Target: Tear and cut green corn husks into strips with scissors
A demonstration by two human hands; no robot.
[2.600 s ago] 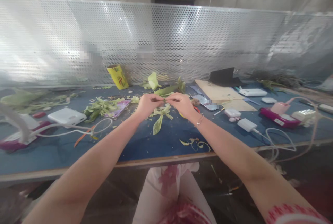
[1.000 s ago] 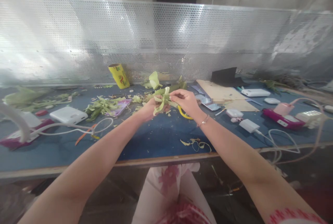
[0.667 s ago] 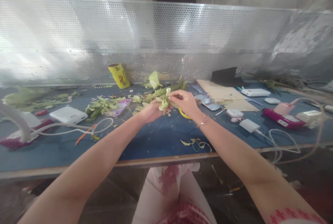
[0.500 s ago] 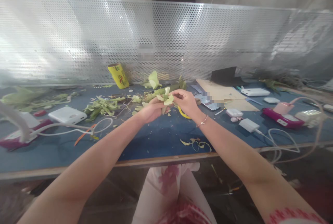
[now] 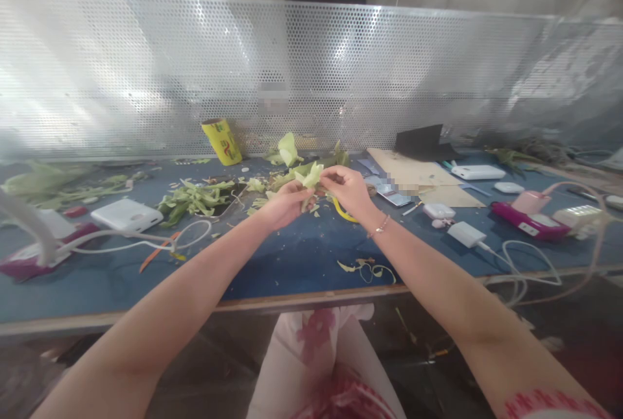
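A flower-like bunch of pale green leaf pieces (image 5: 310, 176) is held up over the middle of the table. Below its head, my left hand (image 5: 288, 205) is closed round the lower part. My right hand (image 5: 343, 187) pinches at the bunch's right side, thumb and fingers together; its fingertips partly hide what they grip. Just behind lie longer green leaves (image 5: 288, 150), one standing up with a broad pale tip. To the left, a heap of green leaf strips (image 5: 197, 198) lies on the blue tabletop (image 5: 302, 263). A yellow ring, perhaps a tape roll (image 5: 344, 211), shows behind my right wrist.
A yellow cardboard tube (image 5: 222, 141) leans near the perforated metal screen (image 5: 311, 69). At left are a white box-shaped device (image 5: 126, 215), cables and a power strip. Brown paper (image 5: 413, 169), a phone (image 5: 389, 191), chargers (image 5: 466, 234) and another power strip (image 5: 528, 221) lie at right.
The pale head of the bunch has turned and risen slightly between my fingers. My right fingers have shifted a little on it; both arms stay almost where they were.
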